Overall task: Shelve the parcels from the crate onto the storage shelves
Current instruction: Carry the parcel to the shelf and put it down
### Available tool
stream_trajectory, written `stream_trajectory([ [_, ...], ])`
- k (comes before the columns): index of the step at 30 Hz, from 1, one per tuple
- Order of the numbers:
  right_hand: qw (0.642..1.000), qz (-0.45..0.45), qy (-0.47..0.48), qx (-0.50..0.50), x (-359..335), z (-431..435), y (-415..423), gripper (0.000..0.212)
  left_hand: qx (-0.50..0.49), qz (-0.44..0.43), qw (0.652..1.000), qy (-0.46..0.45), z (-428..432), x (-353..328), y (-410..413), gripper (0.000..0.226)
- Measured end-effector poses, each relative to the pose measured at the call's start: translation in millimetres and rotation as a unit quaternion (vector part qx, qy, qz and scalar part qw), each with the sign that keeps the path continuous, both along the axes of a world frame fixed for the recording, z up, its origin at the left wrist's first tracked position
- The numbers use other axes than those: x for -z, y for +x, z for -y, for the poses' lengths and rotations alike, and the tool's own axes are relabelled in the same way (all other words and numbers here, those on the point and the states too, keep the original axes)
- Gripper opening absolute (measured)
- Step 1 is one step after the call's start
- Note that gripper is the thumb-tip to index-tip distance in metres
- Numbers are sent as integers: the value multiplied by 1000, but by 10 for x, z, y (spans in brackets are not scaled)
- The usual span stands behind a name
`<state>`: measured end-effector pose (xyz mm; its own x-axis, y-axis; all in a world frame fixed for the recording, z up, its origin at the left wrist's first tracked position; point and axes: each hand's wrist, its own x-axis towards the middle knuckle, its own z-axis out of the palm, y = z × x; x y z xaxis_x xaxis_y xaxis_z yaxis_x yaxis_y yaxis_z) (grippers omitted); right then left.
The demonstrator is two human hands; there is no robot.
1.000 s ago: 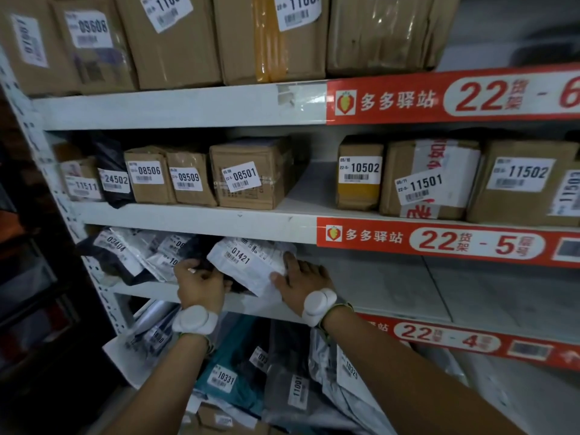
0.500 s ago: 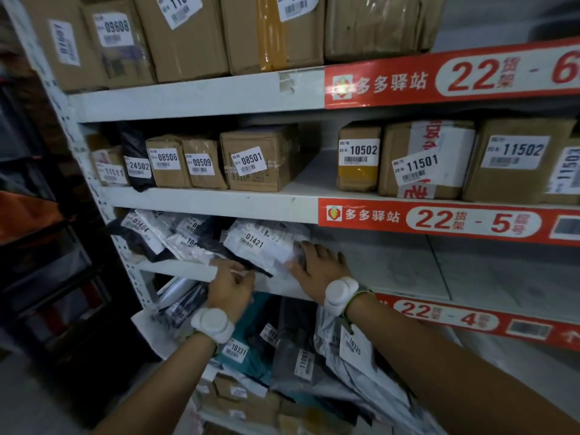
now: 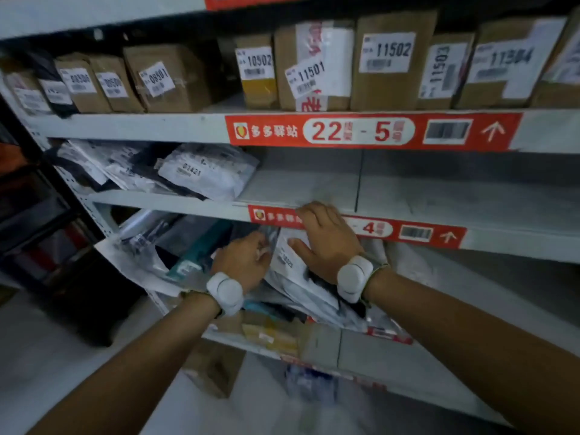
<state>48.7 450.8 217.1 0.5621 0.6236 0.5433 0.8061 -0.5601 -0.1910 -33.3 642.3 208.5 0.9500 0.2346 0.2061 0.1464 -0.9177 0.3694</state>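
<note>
Pressure from the right hand [image 3: 329, 243], fingers straight, pins a white mailer [image 3: 284, 266] near the shelf [image 3: 370, 350] front edge, likely against sliding. The left hand [image 3: 241, 262] is beside it, and I cannot tell its grip.

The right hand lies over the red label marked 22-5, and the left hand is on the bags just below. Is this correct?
Not quite. The head view shows the right hand over the red label ending in 4, one level under the 22-5 label. The left hand is on the bags just below.
</note>
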Motion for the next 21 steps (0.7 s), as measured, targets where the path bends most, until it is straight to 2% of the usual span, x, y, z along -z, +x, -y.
stream_trajectory([
  [4,1000,8,1,-29,197,469,-210,52,27,-4,999,42,488,157,-140,32],
  [8,996,-21,-66,-51,366,1014,-354,51,58,-7,997,55,843,285,-264,46],
  [15,973,-81,-215,32,597,1994,-543,75,116,-32,987,103,1400,304,-450,65],
  [21,950,-138,-243,141,713,2895,-1020,76,156,-93,977,108,1996,532,-860,79],
])
